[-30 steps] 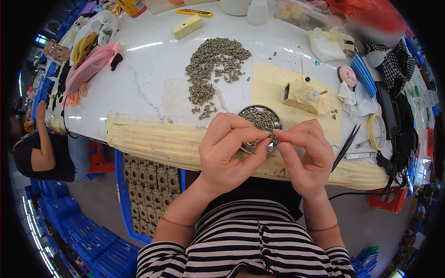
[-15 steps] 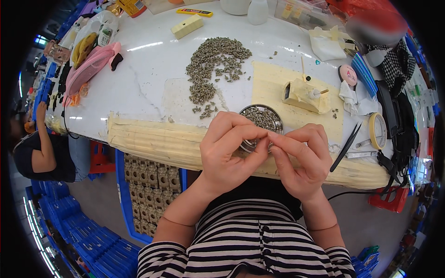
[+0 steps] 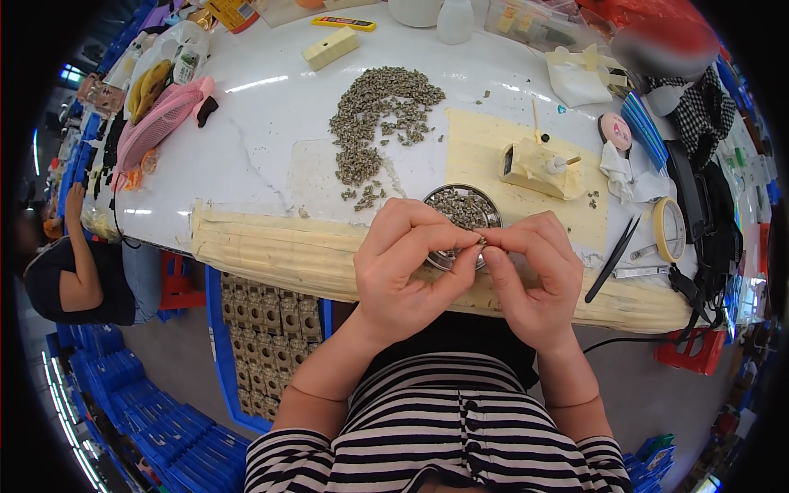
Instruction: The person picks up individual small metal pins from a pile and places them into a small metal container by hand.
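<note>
My left hand (image 3: 401,275) and my right hand (image 3: 538,283) meet over the near edge of the table, thumbs and forefingers pinched together. Between their fingertips a tiny metallic part (image 3: 482,241) shows; its exact shape is too small to tell. Just beyond and partly behind my fingers stands a round metal dish (image 3: 462,186), filled with small grey metal parts (image 3: 467,209). A large loose heap of similar small metal parts (image 3: 355,123) lies farther off, left of the dish.
Right of the dish stand a tape-wrapped block (image 3: 538,171) with a nozzle, black tweezers (image 3: 613,259) and a tape roll (image 3: 670,231). A cream block (image 3: 330,48) lies far back. Below the table edge is a blue crate (image 3: 215,345) of metal pieces. Another person (image 3: 82,275) sits at left.
My right fingers have shifted slightly, and the tiny metallic part now shows between the fingertips. My left hand has hardly moved.
</note>
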